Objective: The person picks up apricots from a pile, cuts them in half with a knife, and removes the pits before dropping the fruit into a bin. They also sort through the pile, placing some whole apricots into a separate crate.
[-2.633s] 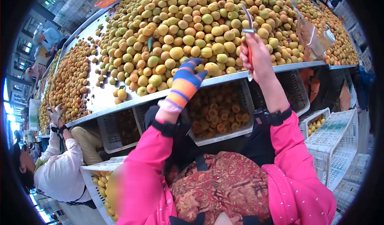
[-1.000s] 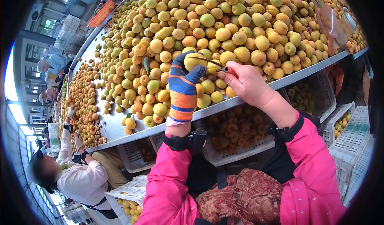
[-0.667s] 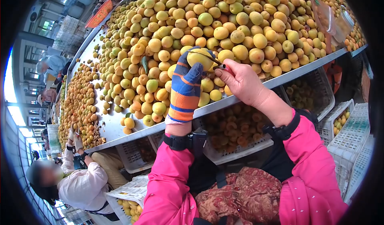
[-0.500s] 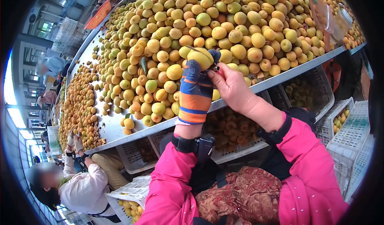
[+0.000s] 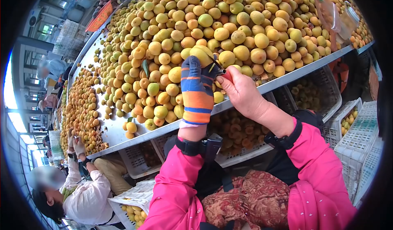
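My left hand (image 5: 198, 83), in a blue and orange striped glove, is closed around a yellow fruit (image 5: 200, 55) above the near edge of the heap. The fruit shows a cut line. My bare right hand (image 5: 241, 89) is closed on the red handle of a small knife (image 5: 224, 75), just right of the glove. Its dark, thin blade lies against the right side of the fruit. Many yellow and orange fruits (image 5: 163, 58) are piled behind both hands.
The metal table's rim (image 5: 286, 78) runs below my hands. Under it stand crates of fruit halves (image 5: 235, 136). White crates (image 5: 358, 148) are stacked at the right. A co-worker (image 5: 88, 189) sits at the lower left, and a clear jar (image 5: 349, 21) stands at the upper right.
The blade has moved from the top of the fruit to its right side. Both my hands have shifted slightly, and the co-worker's head and hands have moved a little.
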`<state>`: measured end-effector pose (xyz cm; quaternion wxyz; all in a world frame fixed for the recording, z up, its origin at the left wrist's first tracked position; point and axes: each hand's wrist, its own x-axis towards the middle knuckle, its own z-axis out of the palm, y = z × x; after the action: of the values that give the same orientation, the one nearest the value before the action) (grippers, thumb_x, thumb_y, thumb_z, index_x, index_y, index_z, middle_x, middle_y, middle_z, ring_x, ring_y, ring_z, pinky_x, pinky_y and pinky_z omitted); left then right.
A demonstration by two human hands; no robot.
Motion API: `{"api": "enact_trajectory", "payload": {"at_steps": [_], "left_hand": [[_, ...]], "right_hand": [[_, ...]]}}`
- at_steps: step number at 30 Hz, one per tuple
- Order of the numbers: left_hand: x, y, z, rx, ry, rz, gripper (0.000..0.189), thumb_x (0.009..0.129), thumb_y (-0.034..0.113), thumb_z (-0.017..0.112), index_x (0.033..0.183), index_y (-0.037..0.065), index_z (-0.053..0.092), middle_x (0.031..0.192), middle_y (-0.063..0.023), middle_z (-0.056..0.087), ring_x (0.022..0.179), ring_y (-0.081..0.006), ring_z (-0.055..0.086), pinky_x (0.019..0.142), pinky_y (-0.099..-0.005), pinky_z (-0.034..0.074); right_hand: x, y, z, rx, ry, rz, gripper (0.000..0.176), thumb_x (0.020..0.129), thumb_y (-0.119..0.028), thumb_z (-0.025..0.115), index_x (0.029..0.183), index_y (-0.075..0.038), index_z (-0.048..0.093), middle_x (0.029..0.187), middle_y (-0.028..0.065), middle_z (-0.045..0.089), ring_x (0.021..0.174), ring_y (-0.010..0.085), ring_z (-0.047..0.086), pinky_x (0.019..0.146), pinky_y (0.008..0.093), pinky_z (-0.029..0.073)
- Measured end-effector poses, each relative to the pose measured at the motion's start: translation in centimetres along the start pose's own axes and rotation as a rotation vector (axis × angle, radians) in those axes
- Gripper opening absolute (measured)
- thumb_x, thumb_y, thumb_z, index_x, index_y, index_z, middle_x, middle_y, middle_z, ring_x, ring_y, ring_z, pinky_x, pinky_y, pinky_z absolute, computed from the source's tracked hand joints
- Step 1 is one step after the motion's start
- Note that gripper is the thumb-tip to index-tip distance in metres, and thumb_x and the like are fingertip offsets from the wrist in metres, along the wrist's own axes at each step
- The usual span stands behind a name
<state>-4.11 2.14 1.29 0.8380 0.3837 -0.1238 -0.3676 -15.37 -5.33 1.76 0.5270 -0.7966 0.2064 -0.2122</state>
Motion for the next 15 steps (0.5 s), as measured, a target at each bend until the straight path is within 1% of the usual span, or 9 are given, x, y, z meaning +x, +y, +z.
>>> {"api": "enact_trajectory", "payload": {"at_steps": [1, 3, 5, 9, 11, 12, 13, 14, 15], "left_hand": [[-0.2, 0.0, 0.3, -0.001, 0.003, 0.000, 0.039, 0.091, 0.028, 0.051, 0.119, 0.003, 0.043, 0.109, -0.0119, 0.054, 0.100, -0.0226, 0.056, 0.081, -0.0343, 0.050], [-0.6, 0.3, 1.4, 0.160, 0.104, 0.178, 0.033, 0.093, 0.026, 0.047, 0.117, 0.003, 0.046, 0.112, -0.0106, 0.055, 0.097, -0.0199, 0.055, 0.083, -0.0343, 0.047], [-0.4, 1.3, 0.8, 0.153, 0.053, 0.095, 0.029, 0.093, 0.022, 0.048, 0.116, 0.006, 0.047, 0.110, -0.0082, 0.055, 0.093, -0.0172, 0.055, 0.079, -0.0318, 0.046], [-0.1, 1.7, 0.6, 0.103, 0.035, 0.130, 0.026, 0.092, 0.020, 0.049, 0.115, 0.007, 0.048, 0.107, -0.0066, 0.056, 0.092, -0.0170, 0.055, 0.078, -0.0316, 0.046], [0.7, 1.7, -0.8, 0.045, 0.145, 0.156, 0.025, 0.092, 0.020, 0.049, 0.113, 0.006, 0.050, 0.106, -0.0076, 0.057, 0.092, -0.0175, 0.056, 0.078, -0.0319, 0.046], [1.3, 2.2, -1.7, 0.005, 0.128, 0.166, 0.024, 0.091, 0.019, 0.050, 0.111, 0.005, 0.051, 0.105, -0.0089, 0.058, 0.092, -0.0182, 0.056, 0.079, -0.0320, 0.046], [1.4, 2.6, -2.5, -0.026, 0.086, 0.157, 0.033, 0.091, 0.017, 0.050, 0.122, 0.006, 0.044, 0.111, -0.0100, 0.054, 0.096, -0.0191, 0.056, 0.079, -0.0317, 0.047], [1.0, 3.3, -1.9, -0.075, 0.040, 0.095, 0.035, 0.089, 0.012, 0.051, 0.123, 0.006, 0.043, 0.112, -0.0105, 0.054, 0.097, -0.0192, 0.056, 0.079, -0.0313, 0.047], [0.5, 3.7, -1.4, -0.127, -0.009, 0.028, 0.039, 0.087, 0.007, 0.053, 0.124, 0.005, 0.042, 0.113, -0.0110, 0.054, 0.099, -0.0193, 0.056, 0.079, -0.0309, 0.047]], "right_hand": [[0.0, 0.0, 0.2, -0.037, 0.022, 0.006, 0.028, 0.090, -0.028, 0.050, 0.091, 0.000, 0.047, 0.071, 0.0180, 0.059, 0.072, 0.0377, 0.058, 0.060, 0.0430, 0.044], [-0.2, -0.3, 0.5, -0.024, 0.032, -0.020, 0.026, 0.089, -0.025, 0.051, 0.089, 0.000, 0.046, 0.070, 0.0173, 0.059, 0.070, 0.0377, 0.058, 0.058, 0.0420, 0.044], [-0.4, -0.9, 0.7, 0.162, 0.030, -0.066, 0.023, 0.088, -0.022, 0.053, 0.087, -0.001, 0.046, 0.069, 0.0161, 0.058, 0.067, 0.0361, 0.058, 0.057, 0.0404, 0.044], [-0.4, -1.4, -0.3, 0.094, 0.006, -0.018, 0.021, 0.087, -0.020, 0.055, 0.087, -0.001, 0.047, 0.069, 0.0163, 0.058, 0.067, 0.0340, 0.059, 0.056, 0.0378, 0.044], [-1.0, -2.0, -0.5, -0.031, -0.005, -0.157, 0.023, 0.087, -0.022, 0.057, 0.089, -0.001, 0.049, 0.065, 0.0114, 0.056, 0.063, 0.0238, 0.059, 0.056, 0.0335, 0.043], [-0.8, -2.0, -0.7, -0.031, -0.011, -0.161, 0.023, 0.087, -0.022, 0.057, 0.089, -0.001, 0.049, 0.065, 0.0114, 0.056, 0.063, 0.0238, 0.059, 0.056, 0.0335, 0.043], [-0.5, -1.9, -0.9, 0.102, 0.047, -0.079, 0.025, 0.087, -0.023, 0.058, 0.093, -0.001, 0.050, 0.066, 0.0079, 0.055, 0.064, 0.0176, 0.056, 0.058, 0.0304, 0.044], [-0.1, -1.8, -1.1, 0.234, 0.108, 0.006, 0.028, 0.087, -0.025, 0.060, 0.097, -0.001, 0.050, 0.068, 0.0044, 0.053, 0.066, 0.0114, 0.054, 0.059, 0.0272, 0.044], [0.3, -1.6, -1.2, 0.233, 0.112, 0.010, 0.028, 0.087, -0.025, 0.060, 0.097, -0.001, 0.050, 0.068, 0.0044, 0.053, 0.066, 0.0114, 0.054, 0.059, 0.0272, 0.044]]}}
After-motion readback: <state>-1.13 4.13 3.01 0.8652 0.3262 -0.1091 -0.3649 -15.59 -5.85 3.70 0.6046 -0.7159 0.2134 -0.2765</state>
